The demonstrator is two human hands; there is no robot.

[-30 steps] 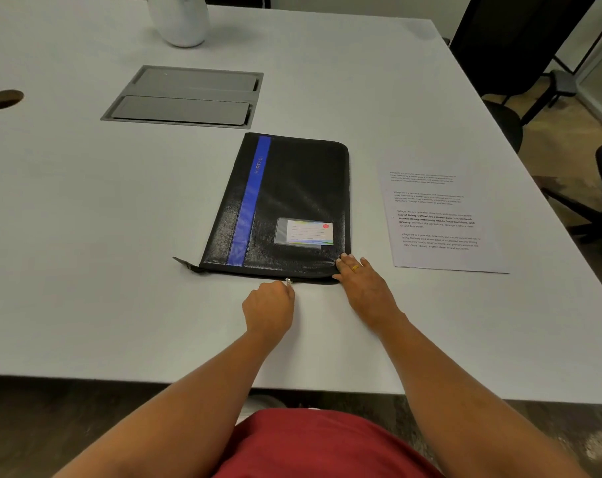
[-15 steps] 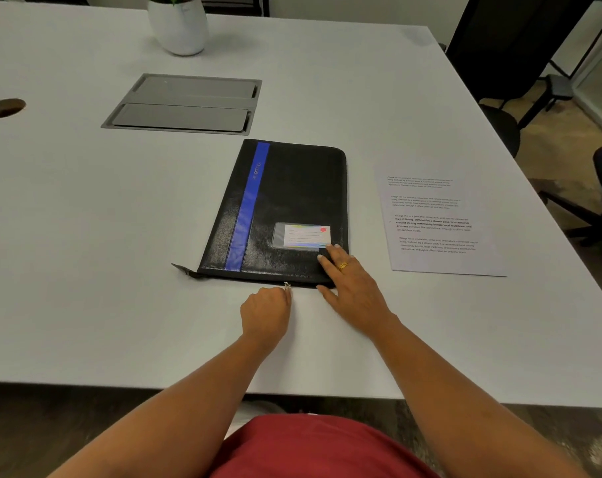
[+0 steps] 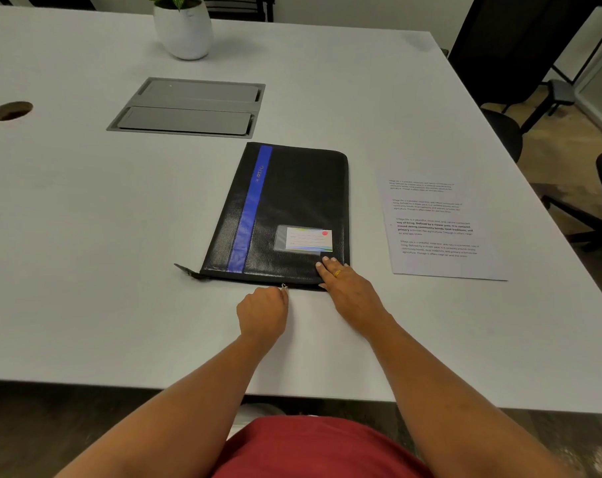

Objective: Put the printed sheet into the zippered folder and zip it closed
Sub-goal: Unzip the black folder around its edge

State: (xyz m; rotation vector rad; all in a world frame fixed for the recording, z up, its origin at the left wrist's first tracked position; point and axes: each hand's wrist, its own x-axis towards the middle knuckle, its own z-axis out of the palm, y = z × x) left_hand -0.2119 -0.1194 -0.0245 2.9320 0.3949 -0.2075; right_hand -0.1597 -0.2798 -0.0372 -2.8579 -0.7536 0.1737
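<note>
A black zippered folder [image 3: 292, 201] with a blue stripe and a card label lies flat in the middle of the white table [image 3: 85, 253]. My left hand [image 3: 263, 312] pinches the small metal zipper pull [image 3: 284, 287] at the folder's near edge. My right hand [image 3: 347, 291] rests with straight fingers on the folder's near right corner, holding it down. The printed sheet [image 3: 437, 229] lies flat on the table to the right of the folder, apart from it.
A grey cable hatch [image 3: 189, 108] is set into the table behind the folder. A white plant pot [image 3: 184, 29] stands at the back, a round cable hole [image 3: 10, 110] at the far left. Black office chairs [image 3: 520, 63] stand beyond the table's right edge.
My right hand slid from the folder's corner edge up onto its cover. My left hand stayed at the zipper pull. The camera tilted, so the scene sits lower in view.
</note>
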